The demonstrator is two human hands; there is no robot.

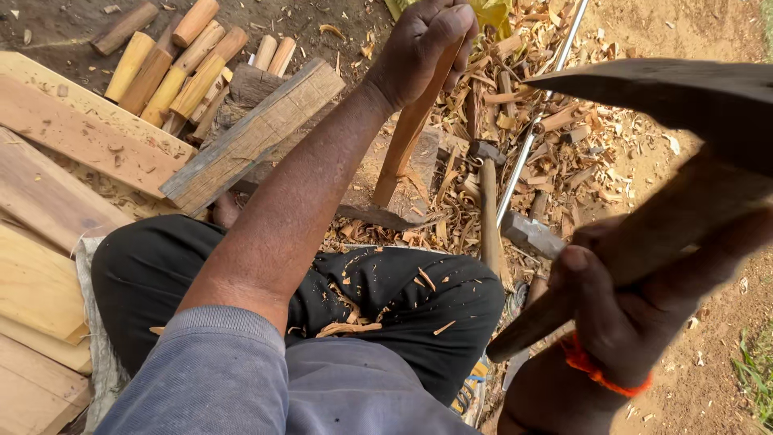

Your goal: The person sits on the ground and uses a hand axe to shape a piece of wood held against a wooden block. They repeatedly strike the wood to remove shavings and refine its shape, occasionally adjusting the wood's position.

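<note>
My left hand grips the top of a long reddish wooden stick that stands nearly upright, its lower end on a worn chopping block among wood shavings. My right hand, raised close to the camera, holds the wooden handle of an adze or axe whose dark metal blade points left above the work area. An orange thread is tied round my right wrist. My legs in black trousers are crossed below, with chips lying on them.
Several rounded yellow wooden pegs lie at the top left beside a thick grey beam. Pale planks are stacked on the left. A hammer, a metal rod and a metal block lie in the shavings.
</note>
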